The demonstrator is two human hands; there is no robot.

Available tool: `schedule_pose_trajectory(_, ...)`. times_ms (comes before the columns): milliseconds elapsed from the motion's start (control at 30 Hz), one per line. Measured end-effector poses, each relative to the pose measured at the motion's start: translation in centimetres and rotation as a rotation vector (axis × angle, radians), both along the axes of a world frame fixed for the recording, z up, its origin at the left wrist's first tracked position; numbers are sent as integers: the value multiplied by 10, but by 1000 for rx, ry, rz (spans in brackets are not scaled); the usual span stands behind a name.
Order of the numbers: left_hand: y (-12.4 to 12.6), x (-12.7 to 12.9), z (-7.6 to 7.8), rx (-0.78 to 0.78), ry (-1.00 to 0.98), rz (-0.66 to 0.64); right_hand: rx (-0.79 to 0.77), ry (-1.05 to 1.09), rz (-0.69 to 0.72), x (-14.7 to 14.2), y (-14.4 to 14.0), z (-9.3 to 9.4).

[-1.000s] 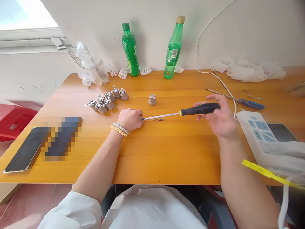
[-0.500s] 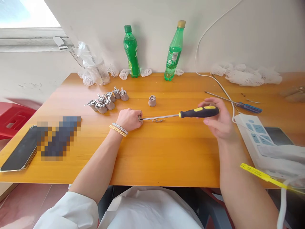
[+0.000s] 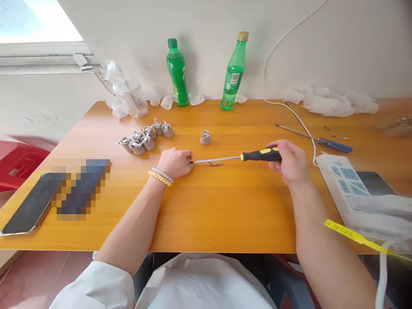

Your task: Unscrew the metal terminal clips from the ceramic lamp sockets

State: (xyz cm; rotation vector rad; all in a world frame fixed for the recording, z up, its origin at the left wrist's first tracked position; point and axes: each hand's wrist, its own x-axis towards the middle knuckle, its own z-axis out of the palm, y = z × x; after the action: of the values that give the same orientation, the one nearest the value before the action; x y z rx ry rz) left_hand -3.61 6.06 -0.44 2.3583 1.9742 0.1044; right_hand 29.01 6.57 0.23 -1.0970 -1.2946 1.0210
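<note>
- Since half a second ago, the right hand (image 3: 291, 161) has gone from loosely parted fingers to a closed grip on the butt of the black-and-yellow screwdriver (image 3: 244, 157); the left hand (image 3: 174, 162) stays put.
- Taking the screwdriver's tip as the clock's centre, twelve toward the wall, the right hand is at three and the left at nine, curled tight round a small piece (image 3: 188, 162), mostly hidden by its fingers.
- Whether the tip is seated in that piece is too small to tell; if it is not, a hard push or tilted shaft could make it slip and jab the left fingers.
- Too light a pinch could let the piece twist.
- Small metal bits (image 3: 212, 163) lie at three, close by the shaft; a dipping tool could scatter them.
- One brown knob (image 3: 205, 138) stands at one, a cluster of brown knobs (image 3: 148, 143) at ten, both off the shaft's line.
- Beyond the right hand, a blue screwdriver (image 3: 334, 145) lies near three, and a power strip (image 3: 326, 169) between three and four could block an outward swing of the forearm.
</note>
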Motion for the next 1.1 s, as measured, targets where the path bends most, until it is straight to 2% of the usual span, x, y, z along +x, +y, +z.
schedule_pose_trajectory(100,0,1,0,-10,6,-4,73,95,99,0,1,0)
schedule_pose_trajectory(167,0,0,0,-18,5,-3,50,88,144,1,1,-1)
schedule_pose_trajectory(233,0,0,0,-19,2,-3,20,16,78,1,1,-1)
schedule_pose_trajectory(300,0,-1,-1,-17,-3,-4,55,-35,18,2,1,-1)
schedule_pose_trajectory(367,0,-1,-1,-16,-7,-7,107,0,61,2,0,-1)
schedule_pose_trajectory(433,0,-2,-1,-16,-9,-7,82,63,152,2,-1,0)
schedule_pose_trajectory(467,0,-2,-1,-16,-8,-6,56,70,153,2,0,0)
schedule_pose_trajectory(600,0,-2,0,-19,0,-6,25,27,27,2,0,0)
schedule_pose_trajectory(733,1,-2,0,-29,16,9,34,169,161,1,-1,4)
schedule_pose_trajectory(900,1,1,1,-35,22,20,-132,83,-24,-9,-1,7)
schedule_pose_trajectory(1100,1,5,1,-18,-78,43,-126,199,-176,-11,1,9)
